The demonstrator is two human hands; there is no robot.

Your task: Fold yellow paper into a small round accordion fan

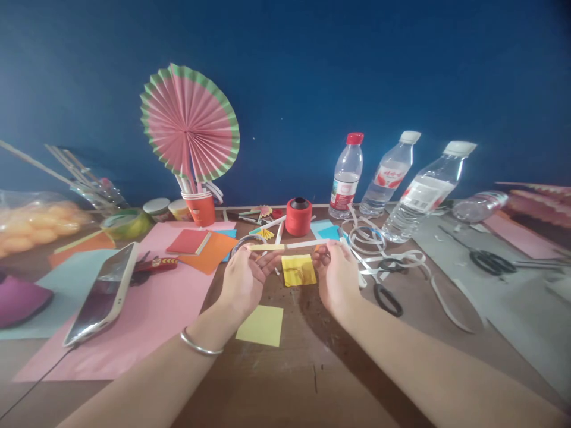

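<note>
My left hand [243, 276] pinches the left end of a thin strip [306, 244], and my right hand [339, 270] pinches its right end. The strip stretches nearly level between them, yellowish on the left half and white on the right. Just below it, between my hands, is a small creased piece of yellow paper [298, 271]; whether anything holds it I cannot tell. A pale yellow paper square [260, 326] lies on the table nearer to me. Beyond the strip stands a red spool [298, 217] with a dark top.
A pink-green paper fan [190, 119] rises from an orange cup [199, 209]. Three water bottles [422, 193] stand at the back right, near black-handled scissors [387, 291] and tangled white strips [413, 257]. Leftward, a phone [102, 294] leans above a pink sheet [165, 315].
</note>
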